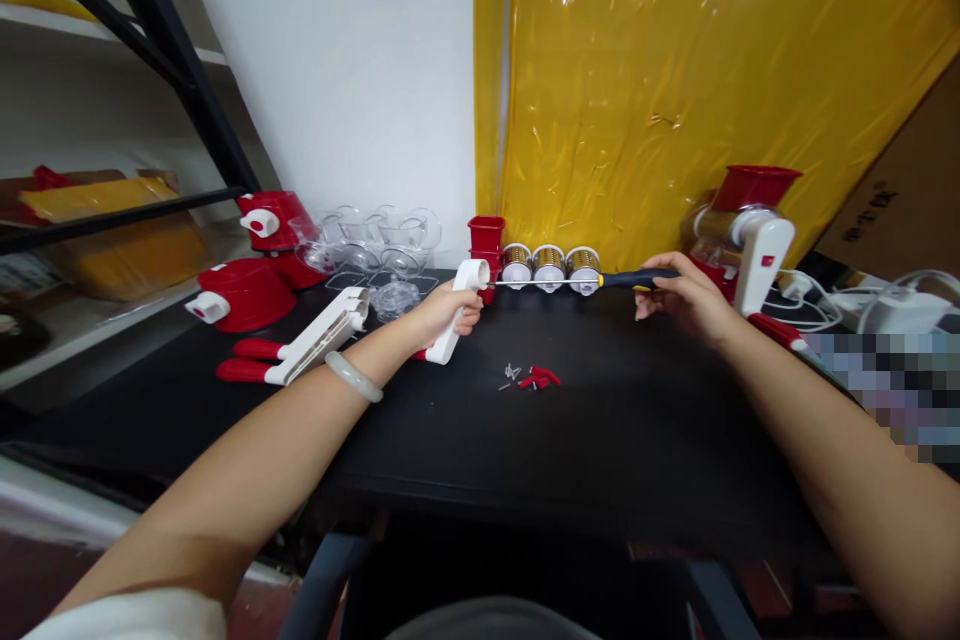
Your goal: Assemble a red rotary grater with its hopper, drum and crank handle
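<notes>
My left hand (442,312) is wrapped round a white handle part with a red end (463,305), holding it up above the black table (615,440). My right hand (686,298) grips a screwdriver with a black and yellow handle (634,278). Its thin shaft points left and its tip meets the top of the white part. A pale bangle (352,376) sits on my left wrist. Small screws and red bits (531,378) lie on the table just in front of both hands.
Another white and red handle part (300,352) lies to the left, with red housings (244,295) and clear plastic bowls (375,238) behind. Three metal drums (550,266) and a red cup (486,235) stand at the back. An assembled red and white unit (750,230) stands right.
</notes>
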Demonstrator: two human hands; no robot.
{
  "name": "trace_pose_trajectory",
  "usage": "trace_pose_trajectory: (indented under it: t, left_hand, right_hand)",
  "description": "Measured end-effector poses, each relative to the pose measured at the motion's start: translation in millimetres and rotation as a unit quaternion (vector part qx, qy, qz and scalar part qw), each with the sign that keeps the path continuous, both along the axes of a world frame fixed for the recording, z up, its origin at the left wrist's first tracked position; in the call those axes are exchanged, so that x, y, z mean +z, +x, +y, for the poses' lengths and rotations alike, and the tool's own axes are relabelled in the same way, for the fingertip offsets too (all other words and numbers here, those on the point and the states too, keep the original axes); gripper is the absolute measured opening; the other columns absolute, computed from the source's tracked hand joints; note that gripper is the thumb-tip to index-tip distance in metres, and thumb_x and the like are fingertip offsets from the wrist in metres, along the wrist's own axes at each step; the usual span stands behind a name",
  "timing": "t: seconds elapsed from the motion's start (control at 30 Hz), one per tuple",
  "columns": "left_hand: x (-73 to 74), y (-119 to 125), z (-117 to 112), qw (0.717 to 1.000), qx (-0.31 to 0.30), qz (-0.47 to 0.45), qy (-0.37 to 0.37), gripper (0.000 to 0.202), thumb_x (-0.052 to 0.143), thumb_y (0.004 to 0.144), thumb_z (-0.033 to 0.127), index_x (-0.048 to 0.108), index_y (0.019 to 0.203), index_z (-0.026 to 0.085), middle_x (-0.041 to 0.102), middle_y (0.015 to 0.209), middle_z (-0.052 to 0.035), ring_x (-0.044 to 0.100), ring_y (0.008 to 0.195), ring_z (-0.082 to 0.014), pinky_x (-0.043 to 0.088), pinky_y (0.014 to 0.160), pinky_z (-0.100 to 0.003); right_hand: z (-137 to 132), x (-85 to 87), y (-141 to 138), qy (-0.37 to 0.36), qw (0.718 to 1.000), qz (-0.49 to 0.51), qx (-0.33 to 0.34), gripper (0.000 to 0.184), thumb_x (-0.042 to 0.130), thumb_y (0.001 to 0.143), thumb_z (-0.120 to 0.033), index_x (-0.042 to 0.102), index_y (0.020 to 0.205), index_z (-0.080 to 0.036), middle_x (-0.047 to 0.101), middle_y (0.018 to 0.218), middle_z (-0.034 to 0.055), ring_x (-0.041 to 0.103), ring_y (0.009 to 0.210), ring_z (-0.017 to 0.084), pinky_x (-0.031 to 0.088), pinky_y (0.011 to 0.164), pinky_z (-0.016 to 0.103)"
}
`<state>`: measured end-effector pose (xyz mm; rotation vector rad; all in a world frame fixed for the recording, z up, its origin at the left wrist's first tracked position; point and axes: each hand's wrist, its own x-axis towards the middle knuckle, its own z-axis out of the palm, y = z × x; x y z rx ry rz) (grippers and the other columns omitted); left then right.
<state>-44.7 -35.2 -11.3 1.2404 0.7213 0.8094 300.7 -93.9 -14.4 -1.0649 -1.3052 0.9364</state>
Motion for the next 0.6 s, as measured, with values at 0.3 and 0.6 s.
trace_pose_trajectory:
  t: [0.3, 0.6]
  left_hand:
    - [0.0, 0.6, -0.9, 1.0, 0.002, 0.004, -0.002, 0.026, 0.056, 0.059, 0.007, 0.037, 0.071, 0.02, 0.037, 0.05, 0.0081, 0.031, 0.038, -0.0042, 0.021, 0.035, -0.015]
    - [0.9, 0.2, -0.3, 1.0, 0.008, -0.002, 0.0, 0.027, 0.057, 0.059, 0.007, 0.036, 0.07, 0.02, 0.038, 0.05, 0.008, 0.031, 0.038, -0.0041, 0.021, 0.035, -0.015]
  right_hand:
    - [3.1, -2.0, 1.4, 0.001, 0.997, -0.058, -0.06, 0.025, 0.065, 0.077, -0.035, 0.045, 0.089, -0.026, 0.058, 0.051, -0.0053, 0.06, 0.043, 0.018, 0.048, 0.049, 0.031]
    - [1.4, -3.6, 3.6, 0.03, 0.987, -0.153, -0.044, 0.039, 0.056, 0.085, -0.063, 0.048, 0.079, -0.025, 0.049, 0.044, -0.0061, 0.054, 0.038, 0.016, 0.044, 0.046, 0.03]
